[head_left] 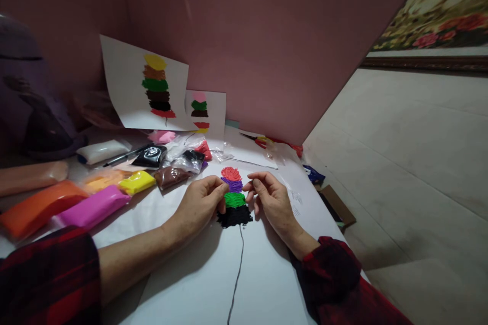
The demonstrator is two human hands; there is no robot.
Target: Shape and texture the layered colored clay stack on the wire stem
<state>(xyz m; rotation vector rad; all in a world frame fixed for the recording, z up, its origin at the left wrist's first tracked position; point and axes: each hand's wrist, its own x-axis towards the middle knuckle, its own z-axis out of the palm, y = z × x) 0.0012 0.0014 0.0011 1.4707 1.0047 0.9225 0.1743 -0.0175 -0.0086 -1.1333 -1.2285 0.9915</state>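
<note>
Red, purple, green and black clay bands [236, 200] sit stacked on white paper [194, 279], between the hands; dark line [240, 264] runs down from the black band. Left hand [200, 200]: thumb and index finger pinched together at the bands' left edge; can't tell if anything is held. Right hand [274, 203]: fingers loosely curled, partly open, near the right edge, hold unclear. Clay packets [93, 206] lie left on tabletop [131, 221]. Banded sheets [125, 81] stand upright behind, scissors [262, 142] to their right.
</note>
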